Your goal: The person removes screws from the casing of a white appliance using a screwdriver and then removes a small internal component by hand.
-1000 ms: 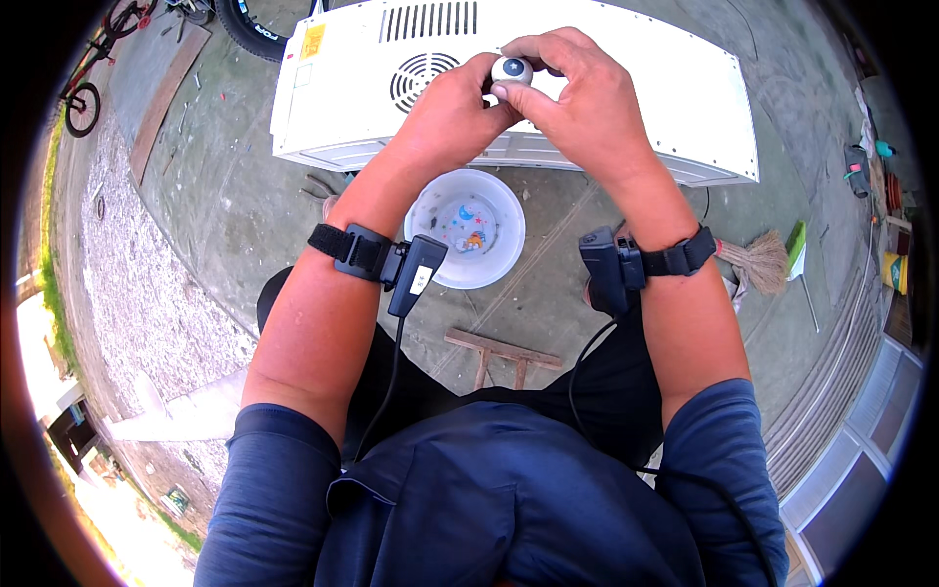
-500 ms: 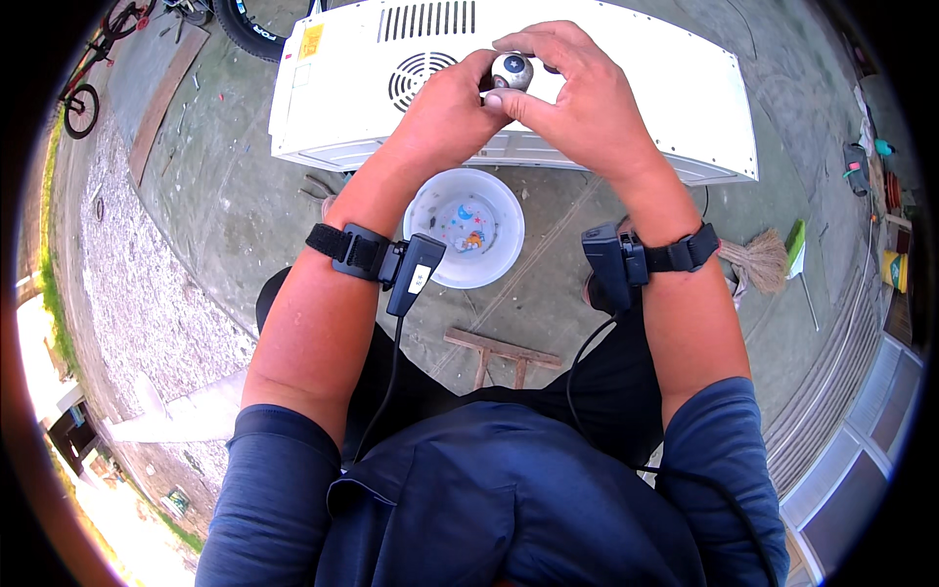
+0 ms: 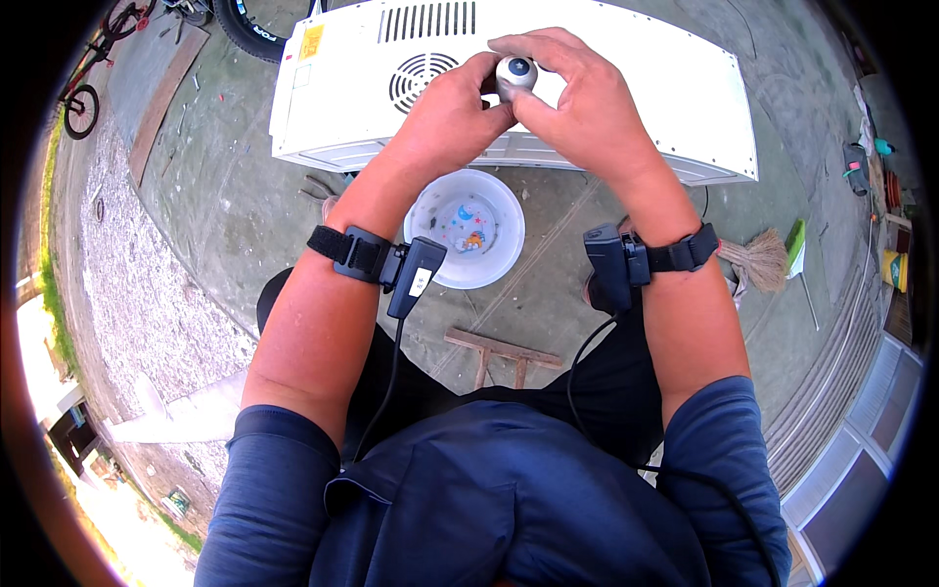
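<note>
Your left hand has its fingers clamped on the left side of a white round piece with a dark, star-marked cap. Your right hand sets its thumb against the near side of the piece, forefinger arched past the far side; whether its other fingers grip cannot be told. The piece is located between your hands, above a white casing with slotted and circular vents; contact with the casing cannot be determined. A pale basin stands on the floor, just on your side of the casing. A broom is noted to your right, near a green dustpan.
</note>
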Tool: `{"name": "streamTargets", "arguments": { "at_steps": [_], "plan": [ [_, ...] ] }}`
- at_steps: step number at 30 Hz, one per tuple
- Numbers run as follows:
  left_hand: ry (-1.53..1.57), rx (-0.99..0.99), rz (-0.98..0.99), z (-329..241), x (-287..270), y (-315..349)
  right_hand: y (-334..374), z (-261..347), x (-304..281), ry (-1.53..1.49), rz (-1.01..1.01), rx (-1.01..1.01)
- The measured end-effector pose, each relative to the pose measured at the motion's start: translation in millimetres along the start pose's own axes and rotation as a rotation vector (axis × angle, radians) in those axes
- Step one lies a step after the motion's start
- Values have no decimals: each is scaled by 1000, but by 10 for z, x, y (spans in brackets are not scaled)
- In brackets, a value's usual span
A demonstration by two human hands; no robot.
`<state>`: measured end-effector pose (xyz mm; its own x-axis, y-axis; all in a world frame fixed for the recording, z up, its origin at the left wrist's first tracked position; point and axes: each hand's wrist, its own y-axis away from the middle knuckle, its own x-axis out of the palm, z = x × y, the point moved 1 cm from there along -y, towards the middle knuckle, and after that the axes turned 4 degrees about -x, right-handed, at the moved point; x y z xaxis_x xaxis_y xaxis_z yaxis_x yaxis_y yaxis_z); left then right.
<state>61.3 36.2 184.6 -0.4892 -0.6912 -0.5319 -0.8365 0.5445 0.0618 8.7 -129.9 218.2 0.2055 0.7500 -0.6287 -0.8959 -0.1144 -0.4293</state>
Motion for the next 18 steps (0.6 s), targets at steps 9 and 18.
{"name": "streamTargets", "arguments": {
  "at_steps": [9,18],
  "plan": [
    [-3,-27,-1,11,-18,-2,-2,27,6,34,4,72],
    [-15,-22,-8,15,-33,-5,-15,72,-19,35,45,56]
  ]
}}
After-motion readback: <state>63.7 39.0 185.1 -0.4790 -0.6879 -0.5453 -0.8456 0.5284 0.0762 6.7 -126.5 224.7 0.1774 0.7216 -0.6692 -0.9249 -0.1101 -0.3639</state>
